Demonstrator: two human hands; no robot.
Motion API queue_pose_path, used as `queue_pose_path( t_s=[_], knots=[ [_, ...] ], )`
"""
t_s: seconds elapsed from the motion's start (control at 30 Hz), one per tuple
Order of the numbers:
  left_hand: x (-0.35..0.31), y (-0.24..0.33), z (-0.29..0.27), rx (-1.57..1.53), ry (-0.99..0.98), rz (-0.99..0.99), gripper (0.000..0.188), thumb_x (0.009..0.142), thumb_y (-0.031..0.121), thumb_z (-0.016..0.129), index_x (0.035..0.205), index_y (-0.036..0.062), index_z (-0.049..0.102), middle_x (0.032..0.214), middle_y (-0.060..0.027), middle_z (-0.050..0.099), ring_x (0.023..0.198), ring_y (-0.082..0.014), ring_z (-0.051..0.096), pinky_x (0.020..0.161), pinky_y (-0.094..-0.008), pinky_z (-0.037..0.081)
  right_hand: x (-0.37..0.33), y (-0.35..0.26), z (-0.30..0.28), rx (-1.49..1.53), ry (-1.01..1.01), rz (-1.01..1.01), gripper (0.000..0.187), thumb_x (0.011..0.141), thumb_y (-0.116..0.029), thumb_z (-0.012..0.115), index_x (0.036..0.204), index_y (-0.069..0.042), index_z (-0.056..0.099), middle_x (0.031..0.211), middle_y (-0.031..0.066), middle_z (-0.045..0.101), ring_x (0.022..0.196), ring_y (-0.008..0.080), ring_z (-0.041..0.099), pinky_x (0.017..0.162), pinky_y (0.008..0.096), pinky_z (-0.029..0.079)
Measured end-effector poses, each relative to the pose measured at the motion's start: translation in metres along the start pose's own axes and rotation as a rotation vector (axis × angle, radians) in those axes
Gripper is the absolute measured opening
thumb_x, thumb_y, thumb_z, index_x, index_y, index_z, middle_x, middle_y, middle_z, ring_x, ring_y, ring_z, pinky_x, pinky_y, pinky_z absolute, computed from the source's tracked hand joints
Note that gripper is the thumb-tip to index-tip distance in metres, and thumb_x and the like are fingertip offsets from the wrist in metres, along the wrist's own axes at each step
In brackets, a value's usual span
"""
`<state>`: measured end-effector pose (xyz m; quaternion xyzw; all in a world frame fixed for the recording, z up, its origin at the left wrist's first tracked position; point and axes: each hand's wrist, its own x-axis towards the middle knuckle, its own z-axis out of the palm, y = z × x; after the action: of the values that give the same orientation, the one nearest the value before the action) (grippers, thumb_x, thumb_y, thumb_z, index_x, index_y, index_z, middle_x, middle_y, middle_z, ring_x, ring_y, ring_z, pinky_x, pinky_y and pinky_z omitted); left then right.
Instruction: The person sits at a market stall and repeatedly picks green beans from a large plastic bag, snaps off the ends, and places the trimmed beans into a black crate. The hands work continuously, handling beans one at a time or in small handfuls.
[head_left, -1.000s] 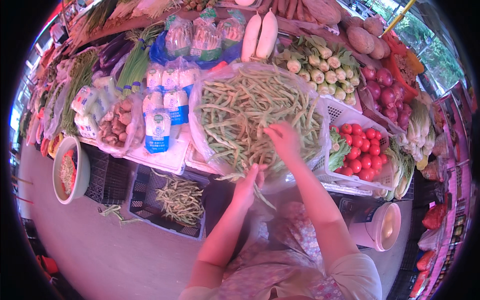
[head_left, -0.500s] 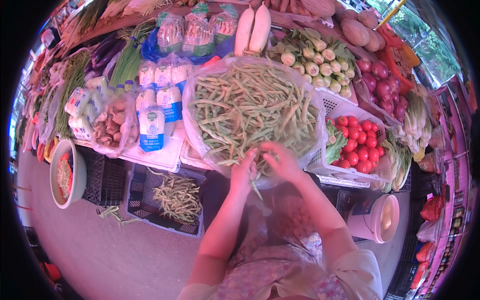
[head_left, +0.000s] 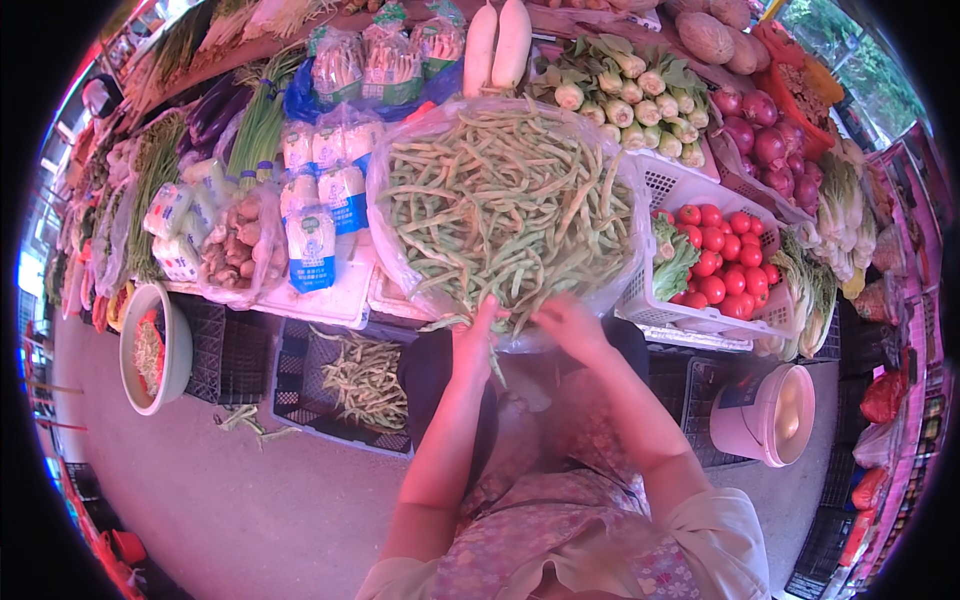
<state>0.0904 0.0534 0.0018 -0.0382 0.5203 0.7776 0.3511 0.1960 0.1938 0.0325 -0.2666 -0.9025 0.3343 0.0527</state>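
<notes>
A large heap of green beans fills a wide clear plastic bag on the stall in front of me. At the heap's near edge, my left hand is closed around a few beans, and one bean hangs down below its fingers. My right hand is just to the right, over the near rim of the bag. Its fingers are bent toward the beans but blurred, so whether they hold anything is unclear. A small gap separates the two hands.
Right of the bag stands a white crate of tomatoes. Wrapped white packages lie to the left. Below are a dark crate with more beans, a pale basin and a white bucket.
My hands have drawn slightly apart, the right one moving right and its fingertips dropping a little. The left still holds beans. The whole view has shifted slightly.
</notes>
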Motion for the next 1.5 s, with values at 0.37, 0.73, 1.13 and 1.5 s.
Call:
queue_pose_path(
  t_s=[0.37, 0.73, 1.13, 1.5],
  knots=[
    [-0.031, -0.016, 0.004, 0.103, -0.185, 0.012, 0.020, 0.094, 0.030, 0.061, 0.099, 0.0108, 0.063, 0.080, 0.0046, 0.058, 0.064, -0.0038, 0.049, 0.054, -0.0209, 0.036, -0.009, -0.041, 0.007, 0.392, -0.017, -0.045, 0.026, 0.093, -0.025, 0.057, 0.090, 0.001, 0.058, 0.080, 0.0190, 0.060, 0.073, 0.0346, 0.059, 0.066, 0.0392, 0.046],
    [-0.056, -0.014, -0.023, -0.162, -0.209, -0.187, 0.015, 0.088, 0.022, 0.066, 0.093, 0.0074, 0.062, 0.073, 0.0008, 0.056, 0.060, -0.0079, 0.049, 0.051, -0.0210, 0.038, 0.049, 0.012, 0.024, -0.057, 0.277, 0.100, 0.042, 0.088, -0.042, 0.061, 0.102, -0.002, 0.061, 0.084, 0.0169, 0.068, 0.080, 0.0319, 0.066, 0.073, 0.0425, 0.050],
    [-0.053, -0.005, -0.016, -0.160, -0.353, -0.125, 0.022, 0.090, 0.025, 0.065, 0.105, 0.0088, 0.060, 0.092, -0.0030, 0.063, 0.079, -0.0094, 0.059, 0.058, -0.0216, 0.043, 0.020, 0.015, -0.061, 0.674, 0.013, 0.264, 0.025, 0.092, -0.030, 0.058, 0.094, -0.006, 0.062, 0.073, 0.0023, 0.059, 0.066, 0.0116, 0.054, 0.064, 0.0285, 0.046],
    [-0.050, 0.025, 0.025, -0.116, -0.336, -0.123, 0.026, 0.081, 0.009, 0.070, 0.105, 0.0101, 0.060, 0.086, 0.0014, 0.063, 0.073, -0.0072, 0.059, 0.059, -0.0201, 0.044, 0.021, -0.044, -0.045, 0.545, -0.155, 0.107, 0.042, 0.090, -0.044, 0.061, 0.090, -0.003, 0.071, 0.070, 0.0014, 0.063, 0.065, 0.0086, 0.054, 0.060, 0.0252, 0.044]
  ],
)
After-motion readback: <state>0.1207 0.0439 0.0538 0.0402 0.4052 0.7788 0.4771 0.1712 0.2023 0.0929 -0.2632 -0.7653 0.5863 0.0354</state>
